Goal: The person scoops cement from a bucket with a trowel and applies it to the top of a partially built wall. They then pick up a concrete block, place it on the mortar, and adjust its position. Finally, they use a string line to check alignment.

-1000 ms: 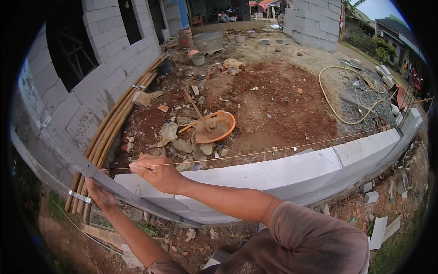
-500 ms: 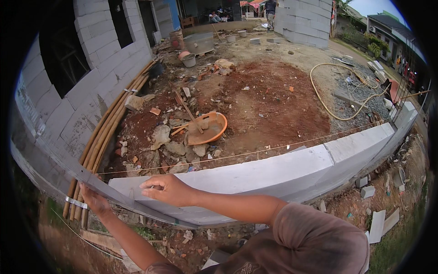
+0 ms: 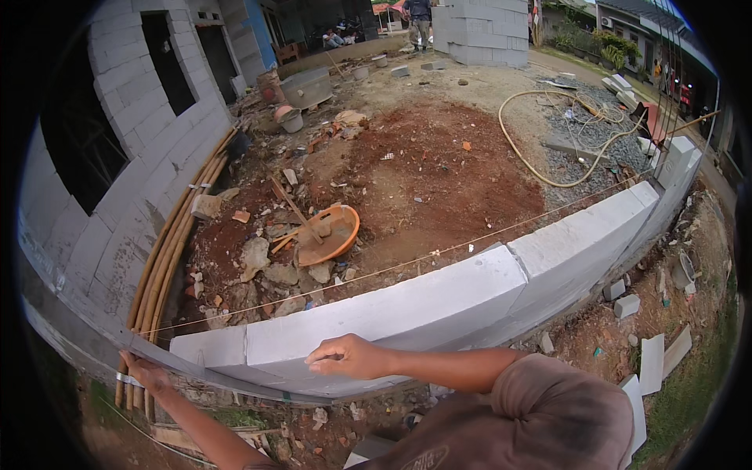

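Note:
A low wall of white blocks (image 3: 392,301) curves across in front of me. At its left end my left hand (image 3: 149,374) is closed at the end of a long grey bar (image 3: 204,368), which slants along the near side of the wall; its fingertips are partly hidden behind the bar. My right hand (image 3: 348,357) hovers by the near top edge of a wall block, its fingers curled towards the thumb and nothing visible in them. A thin string (image 3: 427,257) is stretched along the far side of the blocks.
Bamboo poles (image 3: 176,235) lean along the grey block building (image 3: 153,160) on the left. Beyond the wall lie an orange basin (image 3: 345,243) with a long-handled tool, rubble (image 3: 254,258) and a coiled hose (image 3: 505,129). Loose blocks (image 3: 627,305) lie at right. A person (image 3: 419,19) stands far off.
My right hand has moved right along the wall, away from its left end. My left hand stays at the bar's end, its fingers now lower on it. The whole view has shifted.

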`<state>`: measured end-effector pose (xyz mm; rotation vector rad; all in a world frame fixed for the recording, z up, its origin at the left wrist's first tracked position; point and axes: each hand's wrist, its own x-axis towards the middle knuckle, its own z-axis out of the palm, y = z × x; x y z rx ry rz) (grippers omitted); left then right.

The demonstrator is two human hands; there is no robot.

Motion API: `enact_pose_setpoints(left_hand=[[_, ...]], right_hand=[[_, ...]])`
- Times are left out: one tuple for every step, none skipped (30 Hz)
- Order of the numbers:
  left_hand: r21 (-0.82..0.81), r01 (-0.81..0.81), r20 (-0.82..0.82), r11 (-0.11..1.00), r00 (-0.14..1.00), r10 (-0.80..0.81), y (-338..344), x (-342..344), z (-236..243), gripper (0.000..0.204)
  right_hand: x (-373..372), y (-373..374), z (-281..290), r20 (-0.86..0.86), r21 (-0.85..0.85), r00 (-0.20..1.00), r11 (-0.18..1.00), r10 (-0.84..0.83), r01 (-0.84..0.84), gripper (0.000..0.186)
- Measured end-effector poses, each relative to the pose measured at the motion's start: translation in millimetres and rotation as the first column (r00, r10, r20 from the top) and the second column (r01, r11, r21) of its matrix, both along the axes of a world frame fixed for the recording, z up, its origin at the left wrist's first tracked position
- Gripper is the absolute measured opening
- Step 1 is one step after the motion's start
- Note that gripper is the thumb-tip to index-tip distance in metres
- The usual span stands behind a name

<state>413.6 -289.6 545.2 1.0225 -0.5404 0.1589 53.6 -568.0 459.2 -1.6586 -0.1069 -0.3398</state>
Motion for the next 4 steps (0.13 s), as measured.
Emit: enact_pose_setpoints(left_hand=[[-0.024, -0.012, -0.052, 1.0, 0.999, 0.01, -1, 0, 1, 0.055], [-0.037, -0.003, -0.11, 0.999, 0.994, -0.001, -7, 0, 6, 0.056], [-0.091, -0.007, -0.26, 0.996, 0.966, -0.017, -36, -36, 21, 0.066], [-0.074, 0.085, -0.293, 0.994, 0.951, -0.103, -33, -40, 7, 0.066]], right_hand=[[-13, -6, 2, 0.023, -0.011, 1.0, 1.0, -0.003, 0.003, 0.031], [-27, -12, 1, 0.042, -0.014, 0.999, 0.999, -0.028, 0.028, 0.031], [-39, -19, -3, 0.02, -0.017, 1.0, 1.0, 0.001, -0.001, 0.031], [-45, -24, -10, -0.038, -0.019, 0.999, 0.999, 0.037, -0.038, 0.031]])
